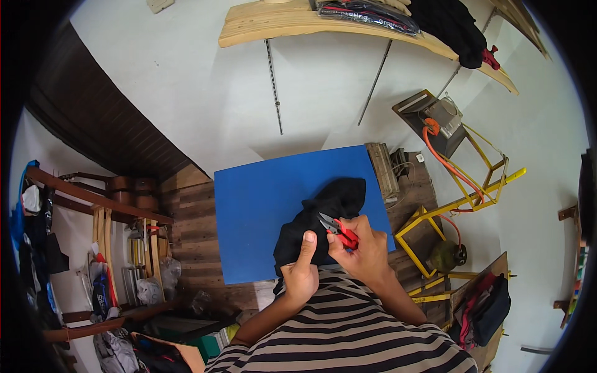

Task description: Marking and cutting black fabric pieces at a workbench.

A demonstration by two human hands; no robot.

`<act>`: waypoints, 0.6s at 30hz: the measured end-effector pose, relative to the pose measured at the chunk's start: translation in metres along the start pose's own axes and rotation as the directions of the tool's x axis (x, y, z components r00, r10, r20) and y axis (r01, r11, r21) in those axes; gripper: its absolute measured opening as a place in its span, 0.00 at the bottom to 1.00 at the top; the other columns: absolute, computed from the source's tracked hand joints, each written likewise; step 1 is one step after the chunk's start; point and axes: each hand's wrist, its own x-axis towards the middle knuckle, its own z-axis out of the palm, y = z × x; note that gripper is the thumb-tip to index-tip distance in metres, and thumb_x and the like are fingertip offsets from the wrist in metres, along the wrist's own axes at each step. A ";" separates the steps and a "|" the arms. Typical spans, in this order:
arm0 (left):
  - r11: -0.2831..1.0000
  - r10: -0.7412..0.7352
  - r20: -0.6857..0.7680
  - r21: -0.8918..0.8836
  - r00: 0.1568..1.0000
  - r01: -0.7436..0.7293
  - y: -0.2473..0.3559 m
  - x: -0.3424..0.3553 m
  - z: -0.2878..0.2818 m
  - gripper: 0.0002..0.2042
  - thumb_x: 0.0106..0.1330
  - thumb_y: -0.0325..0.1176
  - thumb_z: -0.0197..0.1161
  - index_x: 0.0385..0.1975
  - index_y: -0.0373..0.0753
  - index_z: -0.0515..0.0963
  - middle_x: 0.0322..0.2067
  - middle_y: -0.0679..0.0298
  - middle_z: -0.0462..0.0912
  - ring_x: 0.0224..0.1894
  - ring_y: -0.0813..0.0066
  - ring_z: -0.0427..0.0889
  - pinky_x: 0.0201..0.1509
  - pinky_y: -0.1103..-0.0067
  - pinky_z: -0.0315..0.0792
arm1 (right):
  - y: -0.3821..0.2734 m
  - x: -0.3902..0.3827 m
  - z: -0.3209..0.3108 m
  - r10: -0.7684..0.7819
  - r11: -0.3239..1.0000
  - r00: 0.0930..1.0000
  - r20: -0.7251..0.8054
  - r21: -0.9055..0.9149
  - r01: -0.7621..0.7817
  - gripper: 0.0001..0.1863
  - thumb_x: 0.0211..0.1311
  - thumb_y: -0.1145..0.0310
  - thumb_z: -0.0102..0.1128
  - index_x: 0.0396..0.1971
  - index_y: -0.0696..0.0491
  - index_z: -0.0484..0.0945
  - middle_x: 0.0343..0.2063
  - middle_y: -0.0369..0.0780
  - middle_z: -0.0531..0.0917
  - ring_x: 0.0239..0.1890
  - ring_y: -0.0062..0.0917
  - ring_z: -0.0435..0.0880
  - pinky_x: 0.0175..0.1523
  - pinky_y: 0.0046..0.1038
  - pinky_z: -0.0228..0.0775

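A piece of black cloth (336, 198) lies bunched over the front right part of a blue tabletop (249, 211). My left hand (301, 273) grips the cloth's near side, thumb pointing up and the other fingers hidden behind the fabric. In my right hand (367, 252) is a pair of red-handled thread snips (345, 236), fingers wrapped round the handles. The dark blades point up and left, over the cloth and just right of my left thumb. Whether the blade tips touch the fabric I cannot tell.
Beyond the table's right edge lie a grey box-like thing (383, 171) and a yellow metal frame (429, 217) with an orange hose. A green gas cylinder (444, 256) stands there. Shelves with clothes and bags (99, 286) line the left; a wooden shelf (261, 25) hangs on the far wall.
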 end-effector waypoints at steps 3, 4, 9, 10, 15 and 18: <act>0.999 -0.026 -0.001 -0.041 1.000 0.026 -0.001 -0.002 0.000 0.05 0.69 0.26 0.57 0.41 0.34 0.75 0.39 0.69 0.78 0.40 0.85 0.73 0.48 0.85 0.66 | -0.002 -0.001 -0.001 0.009 1.000 0.999 -0.053 0.009 -0.008 0.15 0.51 0.67 0.69 0.30 0.56 0.72 0.18 0.41 0.80 0.16 0.30 0.81 0.19 0.27 0.71; 0.996 -0.053 -0.002 -0.066 0.999 0.053 -0.002 -0.003 -0.001 0.07 0.69 0.26 0.57 0.43 0.34 0.75 0.41 0.69 0.78 0.42 0.84 0.73 0.48 0.86 0.66 | -0.001 -0.002 0.000 0.022 1.000 0.999 -0.046 0.001 -0.022 0.15 0.51 0.67 0.70 0.30 0.56 0.72 0.18 0.41 0.81 0.16 0.30 0.82 0.19 0.27 0.71; 0.991 -0.103 0.087 -0.080 0.991 0.110 0.002 -0.006 0.004 0.05 0.73 0.30 0.48 0.36 0.37 0.69 0.38 0.66 0.74 0.43 0.81 0.70 0.54 0.79 0.63 | 0.001 -0.004 -0.001 0.049 0.999 0.996 -0.081 0.020 -0.047 0.16 0.51 0.66 0.70 0.31 0.56 0.71 0.19 0.42 0.81 0.17 0.31 0.82 0.20 0.28 0.72; 0.990 -0.087 0.121 -0.099 0.989 0.100 0.004 -0.007 0.007 0.05 0.73 0.30 0.47 0.34 0.38 0.67 0.37 0.66 0.72 0.42 0.81 0.69 0.53 0.80 0.63 | 0.003 -0.005 -0.001 0.058 0.998 0.996 -0.063 0.005 -0.058 0.16 0.51 0.66 0.70 0.31 0.56 0.71 0.19 0.42 0.81 0.17 0.31 0.82 0.20 0.27 0.72; 0.975 -0.129 0.070 -0.173 0.989 0.140 -0.004 -0.009 0.003 0.09 0.69 0.31 0.46 0.40 0.33 0.70 0.42 0.61 0.75 0.47 0.75 0.73 0.57 0.78 0.63 | 0.001 -0.006 -0.004 0.060 0.998 0.998 -0.034 -0.011 -0.061 0.16 0.51 0.66 0.70 0.31 0.56 0.71 0.20 0.42 0.82 0.18 0.31 0.82 0.20 0.27 0.71; 0.982 -0.087 0.091 -0.158 0.992 0.101 -0.018 -0.008 -0.019 0.14 0.66 0.32 0.45 0.43 0.28 0.72 0.45 0.57 0.77 0.49 0.70 0.74 0.58 0.76 0.64 | -0.003 -0.007 -0.005 0.029 0.999 1.000 -0.013 -0.029 -0.029 0.16 0.51 0.65 0.70 0.31 0.56 0.71 0.20 0.41 0.82 0.18 0.31 0.82 0.20 0.27 0.71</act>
